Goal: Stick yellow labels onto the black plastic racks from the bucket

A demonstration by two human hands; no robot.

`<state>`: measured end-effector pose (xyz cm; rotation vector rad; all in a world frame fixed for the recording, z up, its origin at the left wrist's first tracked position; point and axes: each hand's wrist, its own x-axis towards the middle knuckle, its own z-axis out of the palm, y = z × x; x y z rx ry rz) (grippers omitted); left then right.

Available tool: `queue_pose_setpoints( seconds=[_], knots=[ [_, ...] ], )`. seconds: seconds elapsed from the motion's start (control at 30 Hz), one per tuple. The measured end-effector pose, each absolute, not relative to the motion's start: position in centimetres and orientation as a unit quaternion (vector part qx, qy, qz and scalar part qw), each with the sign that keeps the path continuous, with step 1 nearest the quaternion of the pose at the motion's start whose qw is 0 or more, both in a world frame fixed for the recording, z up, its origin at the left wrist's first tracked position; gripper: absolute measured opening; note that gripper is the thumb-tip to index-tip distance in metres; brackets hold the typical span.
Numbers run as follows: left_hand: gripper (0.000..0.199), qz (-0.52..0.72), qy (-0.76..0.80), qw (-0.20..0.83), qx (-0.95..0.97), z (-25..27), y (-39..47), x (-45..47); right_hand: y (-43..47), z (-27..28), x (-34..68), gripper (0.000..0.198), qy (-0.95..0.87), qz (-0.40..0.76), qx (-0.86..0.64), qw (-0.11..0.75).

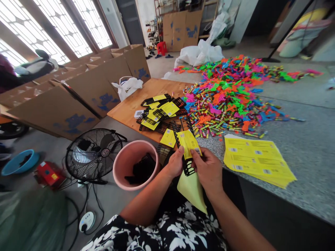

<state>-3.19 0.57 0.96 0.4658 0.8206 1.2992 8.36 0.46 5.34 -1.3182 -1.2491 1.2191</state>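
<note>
My left hand [176, 163] grips the left edge of a black openwork plastic frame [188, 167] above my lap, thumb on top. A yellow printed label [187, 141] lies across the frame. My right hand [210, 170] is closed at the label's lower right corner, its thumb pressing on it and its other fingers hidden underneath. Below the hands, a pale yellow sheet [193, 193] hangs over my lap. Just beyond, more black frames [146, 127] with yellow labels on them are heaped on the wooden table [123, 113].
A pink bucket [119, 164] with black pieces inside stands at my left, beside a black fan [91, 153]. Yellow label sheets [258, 158] are stacked on the grey stone slab [300, 139]. Behind them spreads a pile of colourful toy guns [230, 90]. Large cardboard boxes [57, 108] line the left.
</note>
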Motion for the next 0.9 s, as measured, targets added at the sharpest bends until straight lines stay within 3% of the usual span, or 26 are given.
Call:
queue_pose_setpoints(
  seconds=[0.13, 0.6, 0.83, 0.9],
  knots=[
    [0.051, 0.575, 0.349, 0.7, 0.239, 1.3, 0.5, -3.5, 0.5, 5.5, 8.3, 0.041, -0.515, 0.489, -0.534, 0.459],
    [0.073, 0.58, 0.315, 0.736, 0.153, 2.8, 0.8, -3.7, 0.5, 5.9, 8.6, 0.047, -0.53, 0.507, -0.544, 0.409],
    [0.073, 0.576, 0.326, 0.733, 0.157, 2.7, 0.6, -4.7, 2.1, 5.5, 10.5, 0.052, -0.588, 0.338, -0.585, 0.445],
    [0.071, 0.547, 0.337, 0.748, 0.167, 2.6, 0.3, -5.0, 2.9, 5.5, 11.0, 0.056, -0.601, 0.355, -0.56, 0.446]
  ],
)
